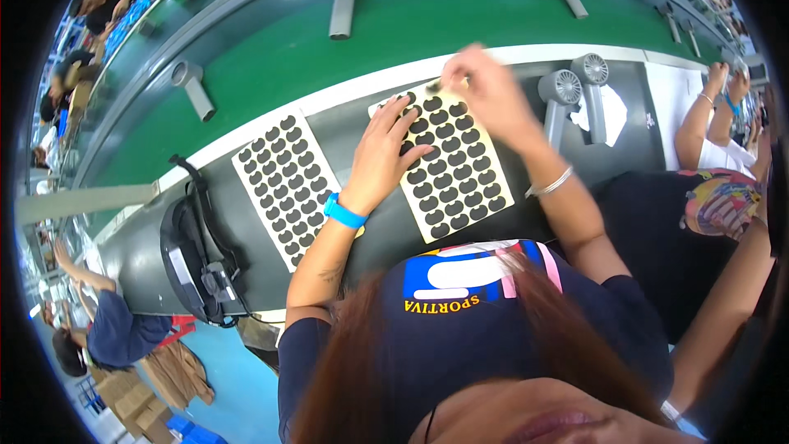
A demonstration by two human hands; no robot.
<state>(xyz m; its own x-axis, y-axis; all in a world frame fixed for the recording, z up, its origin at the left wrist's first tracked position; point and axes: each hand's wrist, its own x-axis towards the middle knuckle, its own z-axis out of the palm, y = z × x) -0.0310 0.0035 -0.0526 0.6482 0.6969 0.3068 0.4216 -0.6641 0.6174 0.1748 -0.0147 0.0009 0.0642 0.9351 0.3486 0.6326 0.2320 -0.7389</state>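
Observation:
My left hand [380, 150] lies with its fingers spread on a pale sheet of black stickers [450, 166], pressing it to the dark table. The stickers are small, rounded and notched, set in rows. At the sheet's far edge my right hand [491, 97], slightly blurred, has its fingers pinched together at a black sticker [435, 88]. That sticker is partly hidden by the fingers. To the left of my left forearm lies a second sheet of black stickers [283, 182], untouched.
Two grey handheld fans [561, 92] [593, 86] stand to the right beside white paper [612, 113]. A black bag [191, 251] lies at the left. Beyond the white ledge, a green conveyor belt [271, 62] carries more grey fans [343, 2]. Co-workers' arms [699, 119] are at the right.

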